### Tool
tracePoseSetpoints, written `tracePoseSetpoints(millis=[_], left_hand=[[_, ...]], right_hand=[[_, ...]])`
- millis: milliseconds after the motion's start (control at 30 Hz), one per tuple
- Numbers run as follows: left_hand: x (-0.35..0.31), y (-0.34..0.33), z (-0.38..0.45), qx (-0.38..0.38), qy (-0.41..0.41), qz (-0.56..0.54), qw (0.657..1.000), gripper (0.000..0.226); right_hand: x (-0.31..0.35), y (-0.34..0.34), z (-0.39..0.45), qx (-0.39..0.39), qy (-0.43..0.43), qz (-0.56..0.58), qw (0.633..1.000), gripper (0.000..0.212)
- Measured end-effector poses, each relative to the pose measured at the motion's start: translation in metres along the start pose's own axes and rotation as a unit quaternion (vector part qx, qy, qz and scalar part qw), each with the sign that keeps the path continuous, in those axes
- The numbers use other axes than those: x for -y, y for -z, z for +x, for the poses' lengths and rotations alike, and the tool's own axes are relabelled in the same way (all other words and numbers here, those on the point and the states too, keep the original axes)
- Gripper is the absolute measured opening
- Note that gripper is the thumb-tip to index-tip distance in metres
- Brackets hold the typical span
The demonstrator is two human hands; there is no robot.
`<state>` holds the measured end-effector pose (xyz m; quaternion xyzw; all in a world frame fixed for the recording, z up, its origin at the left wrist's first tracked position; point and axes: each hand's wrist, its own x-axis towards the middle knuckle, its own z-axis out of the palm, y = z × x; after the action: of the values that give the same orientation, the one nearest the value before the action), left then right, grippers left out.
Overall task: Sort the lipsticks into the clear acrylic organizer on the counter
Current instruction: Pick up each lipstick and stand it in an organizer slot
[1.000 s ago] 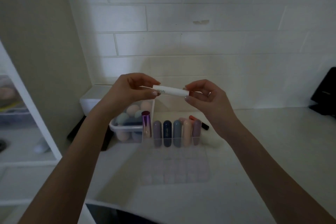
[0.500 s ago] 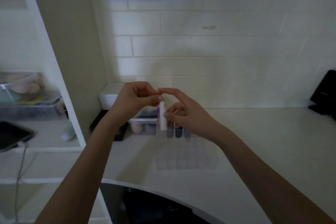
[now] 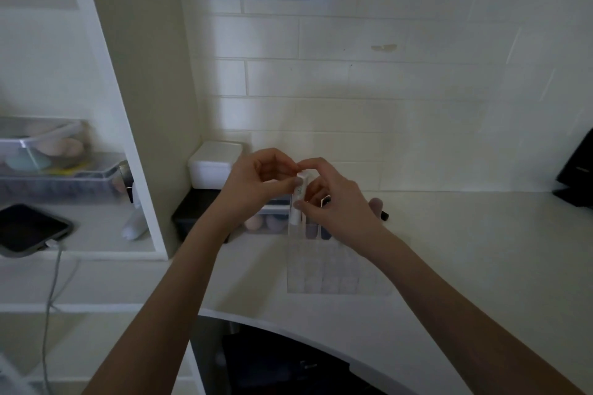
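Head view: both hands meet over the back-left corner of the clear acrylic grid organizer [image 3: 337, 269], which sits on the pale counter [image 3: 481, 250] close to the white tiled wall [image 3: 417, 90]. Between them stands a slim white lipstick tube [image 3: 297, 202], upright, its lower end down at the organizer's back row, at the left end; whether it has reached the bottom of a cell cannot be told. The left hand [image 3: 256, 184] is curled, thumb and forefinger pinched on the upper part of the tube. The right hand [image 3: 333, 199] is also curled, its forefinger arched over the cap and its thumb pressed on the tube's middle, the other fingers folded in loosely.

In the same back row, just right of the white tube, the lower ends of a mauve lipstick [image 3: 310, 232] and a dark blue lipstick [image 3: 325, 233] show under the right hand; the rest of the row is hidden by it. The front rows of the organizer hold nothing that can be made out. Beyond the right wrist a dark-tipped stick [image 3: 383, 215] lies on the counter.

Left of the organizer is a clear plastic tub of pastel makeup sponges [image 3: 266, 223], and behind it a white lidded box [image 3: 213, 167] sits on a black box [image 3: 195, 215]. On the shelf unit at far left lies a dark phone [image 3: 29, 229] with a cable.
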<state>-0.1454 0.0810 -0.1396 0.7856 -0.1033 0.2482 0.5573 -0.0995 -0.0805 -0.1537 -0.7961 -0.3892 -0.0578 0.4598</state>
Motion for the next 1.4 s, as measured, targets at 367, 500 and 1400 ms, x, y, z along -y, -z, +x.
tracePoseSetpoints(millis=[367,500,1400], left_hand=[[-0.005,0.001,-0.017,0.001,-0.059,0.129,0.990,0.023],[0.006,0.001,-0.023,0.017,-0.032,0.157,0.987,0.025],[0.049,-0.009,0.058,0.089,0.043,0.290,0.952,0.018]], right_hand=[[0.005,0.000,-0.011,0.033,-0.014,-0.071,0.997,0.036],[-0.004,-0.011,-0.016,0.051,-0.035,-0.162,0.985,0.044],[-0.151,0.085,0.012,-0.026,-0.178,-0.163,0.970,0.030]])
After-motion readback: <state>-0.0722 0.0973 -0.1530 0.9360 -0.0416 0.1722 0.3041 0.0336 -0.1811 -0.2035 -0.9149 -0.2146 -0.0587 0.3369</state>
